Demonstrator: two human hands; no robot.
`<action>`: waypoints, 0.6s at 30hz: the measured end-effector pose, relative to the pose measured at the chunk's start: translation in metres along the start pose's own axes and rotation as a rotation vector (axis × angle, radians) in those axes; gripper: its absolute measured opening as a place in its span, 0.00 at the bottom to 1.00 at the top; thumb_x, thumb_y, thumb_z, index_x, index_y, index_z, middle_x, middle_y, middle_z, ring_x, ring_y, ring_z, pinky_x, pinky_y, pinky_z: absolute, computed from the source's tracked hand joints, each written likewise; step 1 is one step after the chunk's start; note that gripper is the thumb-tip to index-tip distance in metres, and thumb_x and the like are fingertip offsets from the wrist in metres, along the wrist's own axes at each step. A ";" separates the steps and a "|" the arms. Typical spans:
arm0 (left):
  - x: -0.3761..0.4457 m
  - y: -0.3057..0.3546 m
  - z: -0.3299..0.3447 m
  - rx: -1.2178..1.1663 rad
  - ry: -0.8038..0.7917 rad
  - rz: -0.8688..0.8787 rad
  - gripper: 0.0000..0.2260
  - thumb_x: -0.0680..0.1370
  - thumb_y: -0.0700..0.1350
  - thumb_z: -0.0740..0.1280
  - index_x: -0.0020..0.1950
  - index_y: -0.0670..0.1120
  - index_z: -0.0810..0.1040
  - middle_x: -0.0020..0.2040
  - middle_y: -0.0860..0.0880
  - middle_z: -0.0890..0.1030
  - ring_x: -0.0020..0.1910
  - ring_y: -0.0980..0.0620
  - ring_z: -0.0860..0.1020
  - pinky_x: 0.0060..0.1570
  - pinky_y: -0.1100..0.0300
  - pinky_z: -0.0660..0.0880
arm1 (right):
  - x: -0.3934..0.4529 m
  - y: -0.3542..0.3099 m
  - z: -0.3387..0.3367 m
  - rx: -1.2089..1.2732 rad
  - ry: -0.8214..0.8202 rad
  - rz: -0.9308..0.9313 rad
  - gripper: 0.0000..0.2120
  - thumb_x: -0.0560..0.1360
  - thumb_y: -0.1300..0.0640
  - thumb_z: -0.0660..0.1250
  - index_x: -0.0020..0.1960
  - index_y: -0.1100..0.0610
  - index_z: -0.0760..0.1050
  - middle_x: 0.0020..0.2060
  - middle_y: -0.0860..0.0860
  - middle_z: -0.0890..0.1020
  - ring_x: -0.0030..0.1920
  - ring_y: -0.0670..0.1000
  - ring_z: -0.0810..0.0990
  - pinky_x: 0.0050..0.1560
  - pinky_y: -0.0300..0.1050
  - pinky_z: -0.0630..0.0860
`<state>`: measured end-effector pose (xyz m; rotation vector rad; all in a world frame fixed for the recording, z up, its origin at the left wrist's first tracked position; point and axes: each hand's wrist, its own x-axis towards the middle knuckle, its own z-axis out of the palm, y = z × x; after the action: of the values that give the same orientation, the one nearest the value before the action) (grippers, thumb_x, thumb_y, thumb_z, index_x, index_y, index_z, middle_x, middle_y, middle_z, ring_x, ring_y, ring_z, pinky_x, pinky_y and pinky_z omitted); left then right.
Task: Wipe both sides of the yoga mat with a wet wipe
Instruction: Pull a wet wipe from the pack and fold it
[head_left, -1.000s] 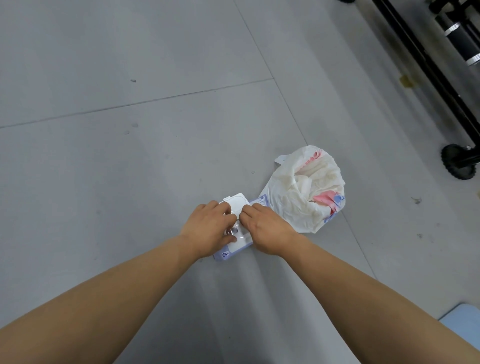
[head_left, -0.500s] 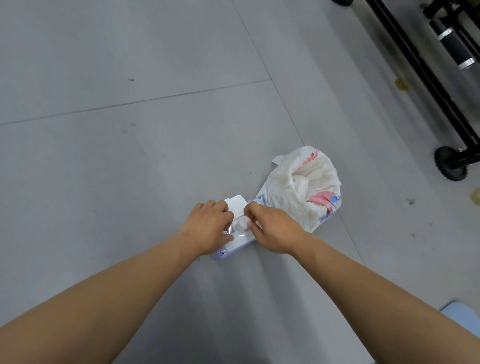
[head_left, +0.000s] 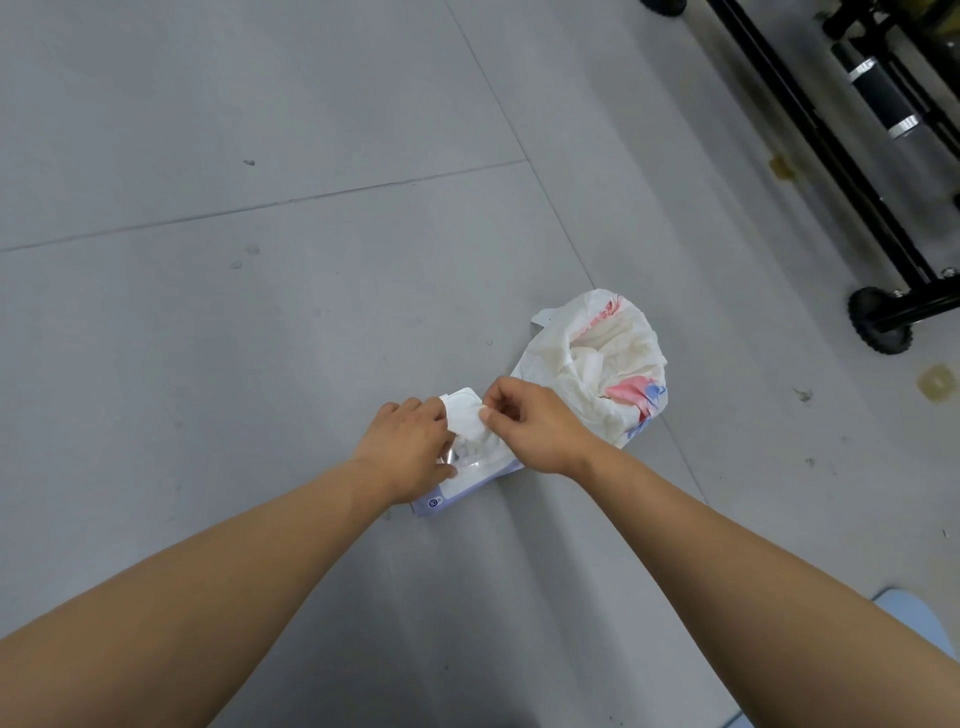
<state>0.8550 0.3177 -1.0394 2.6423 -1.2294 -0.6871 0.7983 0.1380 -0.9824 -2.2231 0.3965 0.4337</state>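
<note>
A white and lilac wet-wipe pack (head_left: 457, 491) lies on the grey floor with its white flip lid (head_left: 460, 402) open. My left hand (head_left: 408, 449) presses down on the pack's left side. My right hand (head_left: 530, 423) pinches a white wet wipe (head_left: 472, 428) that stands partly out of the pack's opening. A pale blue corner of the yoga mat (head_left: 906, 613) shows at the bottom right edge; the rest of it is out of view.
A white plastic bag (head_left: 605, 364) holding crumpled used wipes sits just right of the pack. A black metal frame with a wheel (head_left: 880, 325) runs along the upper right. Grey floor tiles extend to the left and far side.
My right hand has lifted up and to the right, drawing a wipe out of the pack. My left hand has stayed on the pack.
</note>
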 end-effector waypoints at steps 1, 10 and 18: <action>0.000 0.000 -0.001 -0.003 0.003 0.002 0.12 0.77 0.60 0.68 0.54 0.53 0.79 0.58 0.53 0.73 0.60 0.49 0.72 0.58 0.55 0.66 | 0.000 -0.003 -0.003 0.064 0.006 0.029 0.04 0.77 0.53 0.65 0.43 0.50 0.74 0.37 0.47 0.79 0.37 0.47 0.76 0.42 0.44 0.74; 0.005 0.000 -0.012 -0.225 0.060 -0.068 0.10 0.77 0.57 0.68 0.55 0.55 0.78 0.58 0.55 0.76 0.59 0.50 0.72 0.57 0.56 0.67 | 0.003 -0.025 -0.040 0.626 0.031 0.195 0.06 0.77 0.56 0.69 0.46 0.58 0.74 0.39 0.54 0.79 0.39 0.52 0.78 0.41 0.47 0.75; 0.023 0.040 -0.109 -1.305 0.325 -0.298 0.04 0.77 0.42 0.70 0.49 0.50 0.83 0.48 0.51 0.85 0.50 0.51 0.82 0.52 0.60 0.78 | 0.008 -0.053 -0.083 0.966 0.191 0.257 0.09 0.74 0.57 0.72 0.46 0.57 0.72 0.46 0.58 0.83 0.47 0.57 0.84 0.47 0.49 0.80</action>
<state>0.8906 0.2676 -0.9381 1.6712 -0.1065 -0.6937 0.8420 0.1052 -0.9000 -1.2726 0.7990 0.1038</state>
